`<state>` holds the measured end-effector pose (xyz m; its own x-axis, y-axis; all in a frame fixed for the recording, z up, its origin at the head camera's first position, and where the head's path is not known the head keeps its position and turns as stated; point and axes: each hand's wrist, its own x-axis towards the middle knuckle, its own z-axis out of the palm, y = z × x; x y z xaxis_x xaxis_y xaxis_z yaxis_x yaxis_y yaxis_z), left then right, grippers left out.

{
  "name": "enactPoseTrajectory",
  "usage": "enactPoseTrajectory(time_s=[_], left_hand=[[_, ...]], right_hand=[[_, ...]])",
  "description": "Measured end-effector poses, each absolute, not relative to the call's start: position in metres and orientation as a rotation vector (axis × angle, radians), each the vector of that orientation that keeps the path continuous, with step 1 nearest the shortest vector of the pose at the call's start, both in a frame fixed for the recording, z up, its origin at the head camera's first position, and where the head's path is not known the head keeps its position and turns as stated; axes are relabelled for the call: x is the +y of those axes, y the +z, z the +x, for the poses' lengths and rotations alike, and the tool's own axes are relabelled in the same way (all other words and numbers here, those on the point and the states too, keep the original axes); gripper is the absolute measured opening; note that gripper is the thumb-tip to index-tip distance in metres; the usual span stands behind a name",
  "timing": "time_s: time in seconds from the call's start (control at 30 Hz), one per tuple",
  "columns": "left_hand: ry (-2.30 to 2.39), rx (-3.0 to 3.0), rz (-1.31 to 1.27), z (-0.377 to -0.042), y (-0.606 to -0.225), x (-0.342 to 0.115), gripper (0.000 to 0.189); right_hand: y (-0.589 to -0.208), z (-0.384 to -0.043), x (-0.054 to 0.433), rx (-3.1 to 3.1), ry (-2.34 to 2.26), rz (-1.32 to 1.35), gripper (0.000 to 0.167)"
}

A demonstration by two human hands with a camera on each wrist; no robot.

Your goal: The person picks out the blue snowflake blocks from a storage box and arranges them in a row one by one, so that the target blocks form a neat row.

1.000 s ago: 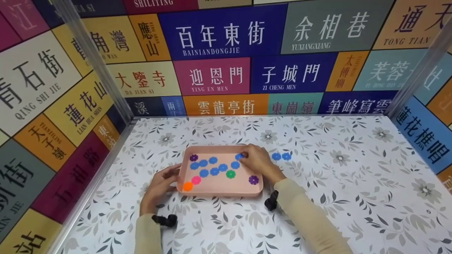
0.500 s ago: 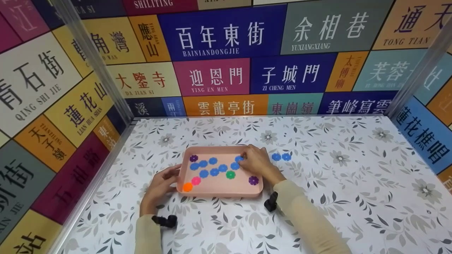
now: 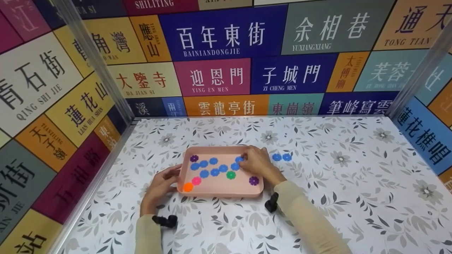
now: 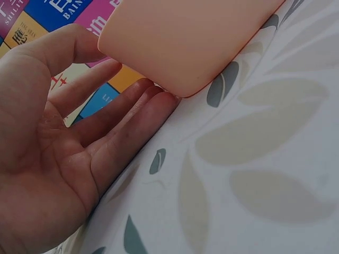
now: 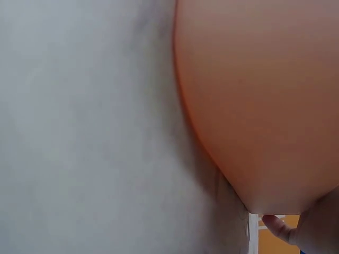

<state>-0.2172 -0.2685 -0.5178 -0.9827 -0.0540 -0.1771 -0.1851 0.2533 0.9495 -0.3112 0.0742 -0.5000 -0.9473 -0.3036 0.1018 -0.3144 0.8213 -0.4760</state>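
Note:
A shallow pink tray (image 3: 212, 190) sits on the table, holding small flower-shaped plastic pieces. My right hand (image 3: 256, 162) reaches over its right side and pinches a blue flower piece (image 3: 239, 159) near the back, fingertips partly covering it. Other blue pieces (image 3: 215, 172) lie in slanting lines, one close to the pinched piece. A green piece (image 3: 231, 175), a pink piece (image 3: 196, 181), an orange piece (image 3: 188, 187) and two purple pieces (image 3: 254, 181) lie around them. At the tray's left end, my left hand (image 4: 69, 132) rests loosely bent fingers against the outer wall.
Two blue flower pieces (image 3: 281, 157) lie on the table right of the tray, beyond my right hand. A leaf-patterned cover (image 3: 317, 141) lies over the table. Panels with printed signs (image 3: 219, 76) stand behind and at both sides.
My right fingertips have shifted slightly toward the front with the blue flower piece, which now sits closer to the neighbouring blue piece. The left hand and tray hold their place.

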Motion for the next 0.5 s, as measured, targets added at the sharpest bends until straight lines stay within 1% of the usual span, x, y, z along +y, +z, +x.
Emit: enactPoseTrajectory(time_s=[0.13, 0.5], left_hand=[[1.817, 2.395, -0.247, -0.2166, -0.5180, -0.2686, 0.048], [1.845, 2.374, -0.219, -0.2172, -0.5188, -0.2695, 0.049]], right_hand=[[-0.5005, -0.3119, 0.0743, -2.984, 0.786, 0.499, 0.027], [-0.5006, -0.3117, 0.0749, -2.937, 0.784, 0.511, 0.026]])
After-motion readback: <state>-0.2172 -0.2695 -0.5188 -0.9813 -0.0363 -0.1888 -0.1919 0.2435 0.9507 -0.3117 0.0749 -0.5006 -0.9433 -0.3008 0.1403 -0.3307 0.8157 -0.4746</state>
